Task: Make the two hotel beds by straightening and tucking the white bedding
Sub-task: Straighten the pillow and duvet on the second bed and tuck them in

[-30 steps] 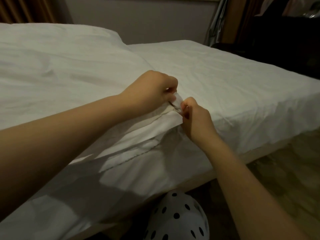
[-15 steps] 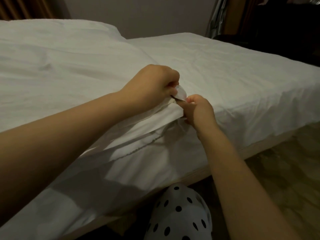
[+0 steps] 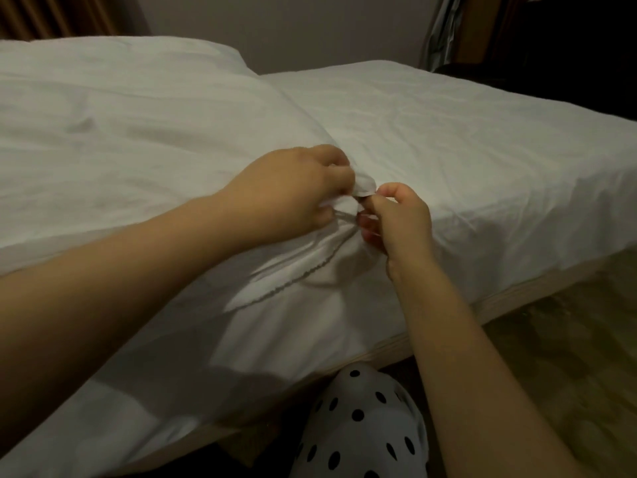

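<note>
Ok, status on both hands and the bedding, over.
Left hand pinches the duvet corner. Right hand pinches the same corner beside it. Corner bunched at the bed edge, untucked. Nothing blocks it; perforated clog on the floor below.

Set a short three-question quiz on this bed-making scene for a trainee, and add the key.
1. Multiple choice: what does the left hand grip?
A) the bunched corner of white bedding
B) a folded towel
C) a broom handle
2. True or false: the right hand lies flat and open, far from the bunched corner.
3. Fill in: the white rounded shoe with dark holes shows at the picture's ____ edge.
Key: 1 A; 2 false, its fingers are curled and pinch right at the bunched corner; 3 bottom.
</note>
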A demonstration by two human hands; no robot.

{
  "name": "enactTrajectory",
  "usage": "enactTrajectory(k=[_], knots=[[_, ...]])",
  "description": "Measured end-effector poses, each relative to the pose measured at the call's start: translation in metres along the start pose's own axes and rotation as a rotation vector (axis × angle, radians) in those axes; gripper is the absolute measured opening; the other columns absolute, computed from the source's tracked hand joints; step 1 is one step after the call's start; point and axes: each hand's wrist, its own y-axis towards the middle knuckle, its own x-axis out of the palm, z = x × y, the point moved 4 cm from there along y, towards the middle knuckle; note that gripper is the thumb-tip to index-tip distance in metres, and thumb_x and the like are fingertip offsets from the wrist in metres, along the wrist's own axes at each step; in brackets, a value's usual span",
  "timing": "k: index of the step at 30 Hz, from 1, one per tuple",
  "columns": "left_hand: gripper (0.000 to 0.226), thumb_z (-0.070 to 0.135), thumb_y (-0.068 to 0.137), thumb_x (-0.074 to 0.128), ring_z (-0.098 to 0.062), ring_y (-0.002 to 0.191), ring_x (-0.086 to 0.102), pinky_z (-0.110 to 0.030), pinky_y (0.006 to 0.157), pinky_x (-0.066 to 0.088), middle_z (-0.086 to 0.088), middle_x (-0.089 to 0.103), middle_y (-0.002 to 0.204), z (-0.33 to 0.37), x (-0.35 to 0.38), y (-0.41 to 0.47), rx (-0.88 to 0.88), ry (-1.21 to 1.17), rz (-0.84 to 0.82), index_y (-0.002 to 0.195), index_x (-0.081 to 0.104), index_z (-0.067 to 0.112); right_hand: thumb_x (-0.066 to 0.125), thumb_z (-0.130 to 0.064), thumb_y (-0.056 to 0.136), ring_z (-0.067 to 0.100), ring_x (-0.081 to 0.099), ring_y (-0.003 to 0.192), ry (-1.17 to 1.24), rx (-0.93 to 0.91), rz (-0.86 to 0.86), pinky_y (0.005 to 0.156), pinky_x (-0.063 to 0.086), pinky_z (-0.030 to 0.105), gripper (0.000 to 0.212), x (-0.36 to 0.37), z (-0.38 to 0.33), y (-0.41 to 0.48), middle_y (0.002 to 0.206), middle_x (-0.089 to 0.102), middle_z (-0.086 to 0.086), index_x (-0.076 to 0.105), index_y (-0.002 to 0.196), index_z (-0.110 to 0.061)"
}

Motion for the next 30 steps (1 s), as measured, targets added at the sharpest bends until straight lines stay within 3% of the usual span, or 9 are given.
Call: enactTrajectory(k=[4,14,18,22,25,27,30], knots=[[0.033,0.022,0.086,0.052,-0.021,0.11,0.057,-0.024,0.089,0.038,-0.004,0.06,0.127,-0.013,-0.005,0.004,-0.005,-0.116,0.055,0.114,0.069,0.016,0.057,-0.024,0.089,0.011,0.062,0.053,-0.137,0.026,-0.063,0.043,0.039,0.019,0.01,0.011,-0.002,0.002,0.072,0.063,0.001,0.052,0.082,-0.019],[0.034,0.017,0.079,0.052,-0.026,0.099,0.065,-0.018,0.085,0.037,-0.01,0.069,0.112,-0.01,-0.02,-0.001,0.05,-0.19,0.165,0.103,0.074,0.01,0.063,-0.011,0.088,0.006,0.044,0.033,-0.113,0.155,-0.164,0.037,0.036,0.015,0.017,0.009,-0.007,0.001,0.048,0.053,0.002,0.053,0.075,-0.011],[0.034,0.016,0.078,0.051,-0.026,0.1,0.065,-0.016,0.085,0.036,-0.01,0.069,0.112,-0.01,-0.017,0.0,0.041,-0.191,0.185,0.103,0.074,0.009,0.062,-0.007,0.086,0.003,0.053,0.037,-0.048,0.147,-0.148,0.036,0.037,0.014,0.011,0.014,-0.005,-0.004,0.063,0.059,0.007,0.052,0.085,-0.011],[0.032,0.015,0.079,0.053,-0.028,0.097,0.066,-0.018,0.085,0.037,-0.013,0.069,0.11,-0.008,-0.019,0.0,0.061,-0.18,0.19,0.102,0.074,0.008,0.068,-0.005,0.083,0.006,0.055,0.041,-0.17,-0.033,-0.148,0.043,0.042,0.019,0.028,-0.002,-0.016,0.0,0.06,0.057,0.005,0.045,0.072,-0.017],[0.029,0.013,0.079,0.055,-0.032,0.091,0.068,-0.024,0.08,0.046,-0.016,0.069,0.108,-0.005,-0.018,0.0,0.115,-0.116,0.198,0.1,0.075,0.008,0.062,-0.003,0.082,0.01,0.047,0.051,-0.656,-0.498,-0.079,0.052,0.034,0.019,0.027,-0.021,-0.041,-0.006,0.058,0.049,-0.005,0.044,0.07,-0.021],[0.028,0.015,0.079,0.055,-0.035,0.087,0.068,-0.031,0.078,0.051,-0.019,0.068,0.107,-0.006,-0.016,0.001,0.117,-0.073,0.214,0.098,0.076,0.01,0.056,-0.004,0.087,0.017,0.042,0.057,-0.836,-0.731,-0.038,0.054,0.027,0.026,0.021,-0.018,-0.041,-0.017,0.061,0.045,-0.007,0.045,0.077,-0.019],[0.03,0.021,0.081,0.051,-0.036,0.081,0.068,-0.037,0.074,0.053,-0.02,0.069,0.096,-0.008,-0.01,0.0,0.144,-0.058,0.238,0.09,0.077,0.011,0.052,-0.008,0.094,0.011,0.05,0.063,-0.615,-0.68,0.108,0.059,0.037,0.025,0.009,-0.007,-0.021,-0.035,0.07,0.05,-0.006,0.048,0.091,-0.015]])
